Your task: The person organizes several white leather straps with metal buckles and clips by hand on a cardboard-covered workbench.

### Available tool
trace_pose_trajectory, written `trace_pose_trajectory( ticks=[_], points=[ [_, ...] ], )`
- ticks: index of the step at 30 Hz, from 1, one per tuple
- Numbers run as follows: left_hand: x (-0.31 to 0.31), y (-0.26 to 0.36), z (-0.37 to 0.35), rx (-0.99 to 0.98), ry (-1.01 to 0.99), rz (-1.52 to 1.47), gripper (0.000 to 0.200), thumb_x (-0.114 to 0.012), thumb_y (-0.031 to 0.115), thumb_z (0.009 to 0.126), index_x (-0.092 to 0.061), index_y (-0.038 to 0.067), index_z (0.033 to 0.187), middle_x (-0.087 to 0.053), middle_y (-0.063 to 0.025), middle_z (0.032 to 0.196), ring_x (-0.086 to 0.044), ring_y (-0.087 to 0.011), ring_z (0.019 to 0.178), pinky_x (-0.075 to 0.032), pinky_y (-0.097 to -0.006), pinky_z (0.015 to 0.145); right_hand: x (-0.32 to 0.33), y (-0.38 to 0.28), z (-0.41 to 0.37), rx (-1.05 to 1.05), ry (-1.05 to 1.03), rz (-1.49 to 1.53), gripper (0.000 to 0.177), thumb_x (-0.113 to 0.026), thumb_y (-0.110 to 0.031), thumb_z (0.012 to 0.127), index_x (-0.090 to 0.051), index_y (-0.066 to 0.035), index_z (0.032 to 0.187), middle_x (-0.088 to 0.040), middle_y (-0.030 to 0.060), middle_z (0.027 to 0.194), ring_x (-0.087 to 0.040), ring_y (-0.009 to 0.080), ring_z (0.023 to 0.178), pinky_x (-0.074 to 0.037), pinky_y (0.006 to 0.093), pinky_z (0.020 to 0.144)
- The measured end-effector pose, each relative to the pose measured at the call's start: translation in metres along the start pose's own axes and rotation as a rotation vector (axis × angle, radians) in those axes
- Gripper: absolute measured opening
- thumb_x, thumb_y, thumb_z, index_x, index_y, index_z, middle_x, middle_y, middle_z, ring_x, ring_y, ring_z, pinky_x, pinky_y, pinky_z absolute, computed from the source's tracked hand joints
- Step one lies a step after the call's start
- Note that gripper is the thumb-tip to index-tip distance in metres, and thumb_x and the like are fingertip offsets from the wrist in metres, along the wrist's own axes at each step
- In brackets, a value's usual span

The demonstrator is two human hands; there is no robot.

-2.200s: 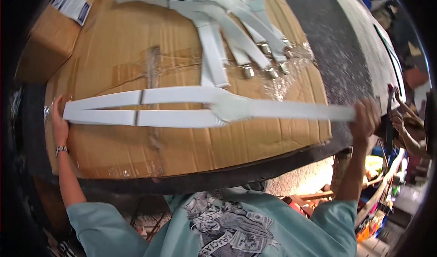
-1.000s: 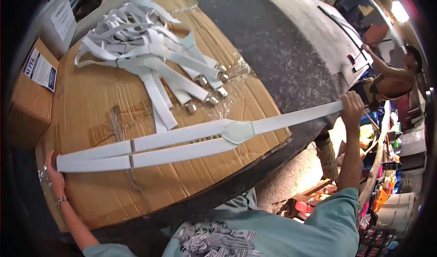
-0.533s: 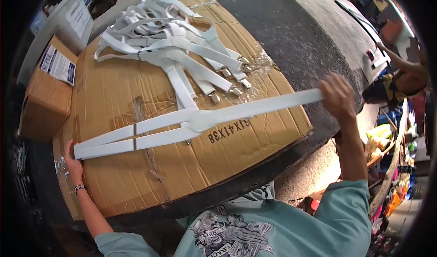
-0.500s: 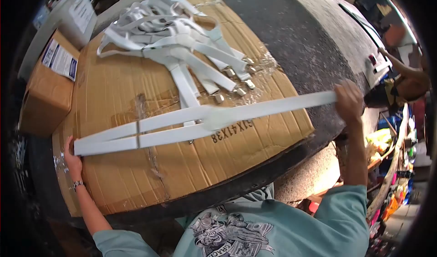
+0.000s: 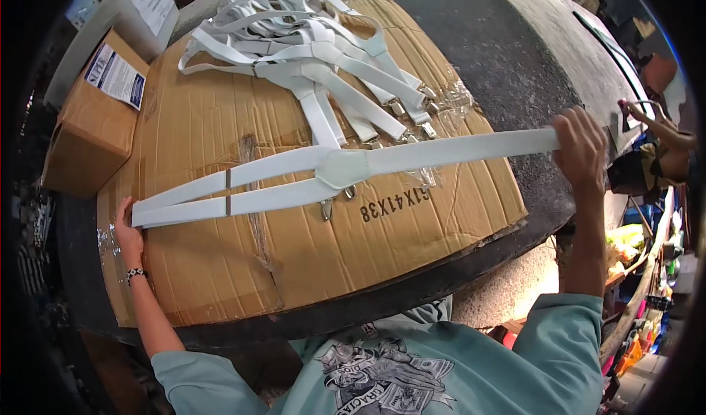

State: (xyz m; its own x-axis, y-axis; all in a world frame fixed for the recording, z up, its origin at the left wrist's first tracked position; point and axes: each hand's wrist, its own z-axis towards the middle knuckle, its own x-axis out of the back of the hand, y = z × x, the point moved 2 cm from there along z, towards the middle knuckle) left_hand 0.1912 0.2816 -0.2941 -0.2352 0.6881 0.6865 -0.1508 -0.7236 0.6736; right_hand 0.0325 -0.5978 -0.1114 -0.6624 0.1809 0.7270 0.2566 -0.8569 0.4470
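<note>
White suspenders [image 5: 340,171] stretch across the cardboard between my two hands. My left hand [image 5: 129,227] holds the looped ends of the two straps at the left edge of the cardboard. At the right, my right hand [image 5: 581,150] is closed around the single strap, above the dark table surface. A pale Y-shaped patch joins the straps in the middle, and a metal slider sits on each of the two left straps. Two metal clips [image 5: 326,209] show just beneath the patch. Behind lies a pile of white suspenders [image 5: 294,47], its silver clips pointing right.
A flattened cardboard sheet [image 5: 198,268] covers much of the dark table [image 5: 485,32]. A brown box [image 5: 95,121] with a label and a grey bin [image 5: 140,18] stand at the left. Another person [image 5: 662,150] is at the far right.
The suspenders stay stretched between both hands, and the middle patch is sharper now. The whole scene has shifted slightly right and up in view.
</note>
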Motion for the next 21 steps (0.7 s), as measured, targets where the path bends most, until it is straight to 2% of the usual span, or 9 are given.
trace_pose_trajectory(
  ticks=[3,4,6,9,12,13,16,17,21],
  points=[
    [-0.003,-0.005,-0.004,0.002,0.011,0.023,0.036,-0.059,0.007,0.102,-0.056,-0.003,0.136,-0.053,-0.0170,0.147,-0.053,-0.0255,0.134,-0.040,-0.0357,0.115,-0.005,0.047,-0.058,-0.092,-0.024,-0.137,0.014,-0.068,-0.005,0.083,-0.054,-0.004,0.085,-0.057,0.0125,0.077,-0.062,0.0346,0.073,-0.049,0.0456,0.064],
    [-0.004,0.005,-0.005,-0.040,0.000,0.094,0.040,-0.063,0.008,0.100,-0.055,-0.003,0.137,-0.053,-0.0170,0.146,-0.052,-0.0256,0.135,-0.040,-0.0358,0.114,-0.003,0.067,-0.087,-0.119,-0.054,-0.188,0.012,-0.066,-0.004,0.085,-0.054,-0.003,0.085,-0.059,0.0141,0.079,-0.063,0.0368,0.075,-0.050,0.0474,0.065],
    [-0.014,0.054,-0.011,0.080,0.009,0.173,0.043,-0.066,0.010,0.098,-0.054,-0.003,0.137,-0.053,-0.0173,0.146,-0.051,-0.0258,0.136,-0.040,-0.0360,0.114,0.001,0.101,-0.138,-0.194,-0.070,-0.254,0.013,-0.066,-0.007,0.087,-0.054,-0.003,0.084,-0.058,0.0157,0.077,-0.062,0.0378,0.073,-0.050,0.0482,0.065],
    [-0.018,0.065,-0.010,0.108,0.028,0.175,0.044,-0.068,0.012,0.098,-0.053,-0.003,0.137,-0.054,-0.0170,0.145,-0.051,-0.0256,0.135,-0.040,-0.0360,0.114,-0.004,0.086,-0.126,-0.155,-0.045,-0.202,0.013,-0.065,-0.009,0.090,-0.055,-0.003,0.084,-0.057,0.0153,0.077,-0.062,0.0371,0.072,-0.050,0.0482,0.065],
    [-0.015,0.036,-0.007,0.001,0.027,0.172,0.044,-0.068,0.014,0.099,-0.054,-0.003,0.136,-0.055,-0.0164,0.144,-0.052,-0.0252,0.134,-0.039,-0.0360,0.114,-0.027,0.062,-0.086,-0.160,-0.069,-0.168,0.018,-0.068,-0.015,0.090,-0.053,-0.005,0.087,-0.057,0.0128,0.079,-0.061,0.0344,0.073,-0.049,0.0443,0.066],
    [-0.018,0.036,-0.009,0.036,0.053,0.043,0.042,-0.068,0.009,0.097,-0.056,-0.001,0.135,-0.056,-0.0166,0.143,-0.052,-0.0266,0.134,-0.039,-0.0367,0.115,-0.026,0.046,-0.063,-0.168,-0.089,-0.154,0.021,-0.070,-0.016,0.088,-0.052,-0.005,0.086,-0.055,0.0124,0.077,-0.059,0.0343,0.070,-0.048,0.0444,0.064],
    [-0.017,0.056,-0.013,-0.018,0.093,0.297,0.042,-0.068,0.004,0.094,-0.058,0.002,0.134,-0.055,-0.0176,0.143,-0.051,-0.0288,0.136,-0.039,-0.0378,0.115,-0.022,0.019,-0.019,-0.122,-0.043,0.017,0.013,-0.065,-0.005,0.083,-0.054,-0.004,0.090,-0.056,0.0163,0.080,-0.061,0.0391,0.076,-0.048,0.0459,0.067],
    [-0.016,0.054,-0.012,-0.033,0.094,0.296,0.044,-0.069,0.001,0.091,-0.060,0.004,0.133,-0.054,-0.0182,0.145,-0.049,-0.0308,0.137,-0.038,-0.0385,0.116,-0.021,0.015,-0.010,-0.082,0.001,-0.007,0.019,-0.070,-0.014,0.087,-0.053,-0.005,0.088,-0.055,0.0128,0.076,-0.059,0.0344,0.068,-0.047,0.0441,0.063],
    [-0.014,0.039,-0.012,-0.029,0.056,0.262,0.042,-0.069,0.007,0.093,-0.059,0.002,0.134,-0.055,-0.0190,0.145,-0.051,-0.0314,0.136,-0.038,-0.0388,0.115,-0.026,0.055,-0.059,-0.184,-0.073,-0.133,0.009,-0.064,-0.007,0.088,-0.055,-0.004,0.088,-0.061,0.0147,0.083,-0.064,0.0361,0.078,-0.051,0.0444,0.069]
  ],
)
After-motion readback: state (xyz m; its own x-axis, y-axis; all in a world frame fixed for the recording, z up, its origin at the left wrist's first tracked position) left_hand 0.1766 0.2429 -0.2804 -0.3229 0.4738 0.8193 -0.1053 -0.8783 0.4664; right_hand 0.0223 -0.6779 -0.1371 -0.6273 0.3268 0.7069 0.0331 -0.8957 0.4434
